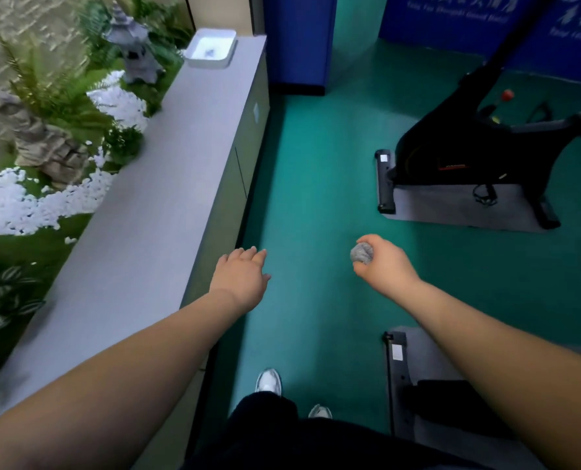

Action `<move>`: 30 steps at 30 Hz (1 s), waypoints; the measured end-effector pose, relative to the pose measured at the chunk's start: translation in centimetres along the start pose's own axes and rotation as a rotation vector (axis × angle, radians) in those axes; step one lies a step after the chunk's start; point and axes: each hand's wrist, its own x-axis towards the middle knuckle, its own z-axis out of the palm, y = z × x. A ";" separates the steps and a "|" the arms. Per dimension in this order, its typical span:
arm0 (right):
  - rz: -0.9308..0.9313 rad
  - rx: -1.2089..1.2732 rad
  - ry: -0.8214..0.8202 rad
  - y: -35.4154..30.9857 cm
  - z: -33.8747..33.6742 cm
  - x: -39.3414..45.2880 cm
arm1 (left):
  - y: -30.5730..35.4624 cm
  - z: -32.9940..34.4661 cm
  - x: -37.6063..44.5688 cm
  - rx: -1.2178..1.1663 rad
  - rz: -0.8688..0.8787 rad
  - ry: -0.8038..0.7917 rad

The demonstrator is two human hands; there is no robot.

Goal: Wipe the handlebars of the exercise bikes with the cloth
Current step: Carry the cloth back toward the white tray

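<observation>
**Cloth balled in the right hand, bikes not yet reached**

The right hand, just right of centre in the frame, has its fingers curled round a grey cloth, which is bunched into a tight ball that pokes out on the thumb side. Scrunched this way the cloth is compact and easy to carry, but it would likely need loosening or shifting in the palm to wrap a bar. The hand hangs over bare green floor, touching nothing else, which suits carrying rather than wiping.

The left hand, left of centre, is empty, with its fingers relaxed and loosely together, pointing forward. It hovers beside the edge of the long grey counter that runs up the left side; whether it touches the edge cannot be told. It looks free to steady a bike or simply to balance the walk.

One exercise bike stands on a grey mat in the upper right, well apart from both hands. Its handlebars are not in view; only the frame, base and a post rising out of the picture show. The base of a second bike sits at the lower right, nearer the person, whose white shoes point up the aisle.

A white tray rests at the far end of the counter, with plants and white pebbles beyond it on the left
</observation>
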 end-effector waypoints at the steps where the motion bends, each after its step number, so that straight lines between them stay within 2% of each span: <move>1: -0.005 -0.001 -0.005 -0.5 -0.1 1.7 | -0.3 -0.5 1.7 0.006 -0.001 0.005; 16: -0.011 0.000 0.103 -7.1 -4.7 28.2 | -5.6 -10.8 29.7 0.078 0.069 0.073; 24: -0.015 -0.011 0.084 -6.4 -8.3 43.3 | -3.7 -15.4 43.8 0.050 0.061 0.085; 30: -0.053 -0.042 0.052 -5.4 -13.5 56.6 | -0.9 -19.5 55.0 0.004 -0.001 0.107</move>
